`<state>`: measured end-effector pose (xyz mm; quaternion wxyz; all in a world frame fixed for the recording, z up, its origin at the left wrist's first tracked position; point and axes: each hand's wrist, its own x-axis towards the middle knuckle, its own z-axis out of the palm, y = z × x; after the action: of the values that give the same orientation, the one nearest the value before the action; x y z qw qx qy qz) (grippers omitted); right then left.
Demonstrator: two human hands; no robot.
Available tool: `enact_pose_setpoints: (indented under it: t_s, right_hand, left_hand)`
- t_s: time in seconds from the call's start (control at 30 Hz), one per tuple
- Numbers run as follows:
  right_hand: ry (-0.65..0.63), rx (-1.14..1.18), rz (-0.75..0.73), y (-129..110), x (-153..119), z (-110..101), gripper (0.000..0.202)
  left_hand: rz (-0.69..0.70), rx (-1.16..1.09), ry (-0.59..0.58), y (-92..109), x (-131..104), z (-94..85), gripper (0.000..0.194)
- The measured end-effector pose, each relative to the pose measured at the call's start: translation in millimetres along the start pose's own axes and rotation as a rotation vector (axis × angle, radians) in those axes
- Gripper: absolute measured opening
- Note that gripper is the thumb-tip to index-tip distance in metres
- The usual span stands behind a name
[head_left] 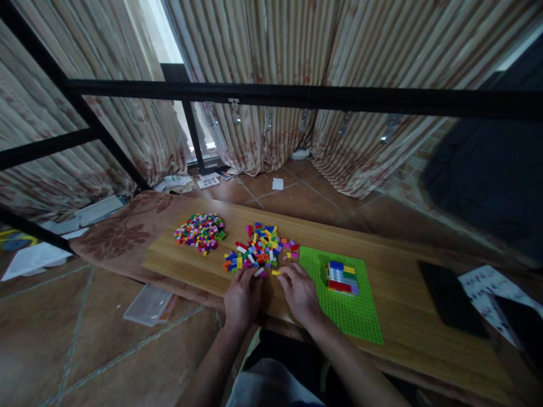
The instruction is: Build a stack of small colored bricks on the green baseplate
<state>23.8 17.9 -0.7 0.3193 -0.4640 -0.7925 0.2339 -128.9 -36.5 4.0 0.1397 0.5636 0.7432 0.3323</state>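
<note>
Yellow brick [276, 273] pinched at fingertips of R hand [302, 295], grip narrow, near side of wood tabletop [394, 257]; L hand [241, 298] has fingers curled in right at whitish brick [258, 272] & magenta brick [263, 275], can't tell if gripped. Mixed brick pile [265, 240] just beyond hands, small-brick pile [198, 229] farther L, green baseplate [365, 322] to R w/ multicolor block [340, 277] on it. Further out: dark flat item [450, 297] + printed sheet [479, 282] far R, brown floral cloth [119, 237] at L end, clear plastic box [145, 305] on tiled floor [106, 345], black rail [271, 94] & striped curtains [288, 45] in bkgd.
</note>
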Motion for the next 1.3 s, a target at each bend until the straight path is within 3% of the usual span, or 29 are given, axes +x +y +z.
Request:
enact_pose_setpoints:
  t_s: [0.17, 0.37, 0.57, 0.67, 1.03, 1.3]
  right_hand:
    - [0.016, 0.137, 0.083, 5.0, -31.9, -22.8, 0.018]
    - [0.102, 0.115, 0.153, 21.6, -64.8, -62.2, 0.021]
    - [0.300, 0.077, 0.300, 63.6, -72.8, -116.0, 0.025]
    - [0.382, 0.076, 0.344, 76.7, -70.5, -129.5, 0.026]
    - [0.188, -0.192, 0.061, 74.3, -22.1, -113.7, 0.025]
    - [0.169, -0.323, 0.065, 85.8, -23.5, -106.0, 0.024]
  left_hand:
    - [0.095, -0.219, 0.013, 20.1, -15.2, 10.9, 0.024]
    - [0.175, -0.371, -0.224, 53.7, -27.3, 30.3, 0.024]
    - [0.120, -0.353, -0.269, 68.5, -17.0, 41.5, 0.024]
    - [0.118, -0.367, -0.280, 72.2, -10.8, 49.0, 0.024]
    - [0.037, -0.458, -0.329, 105.7, 32.3, 81.7, 0.021]
    - [0.018, -0.508, -0.371, 120.3, 39.4, 99.6, 0.018]
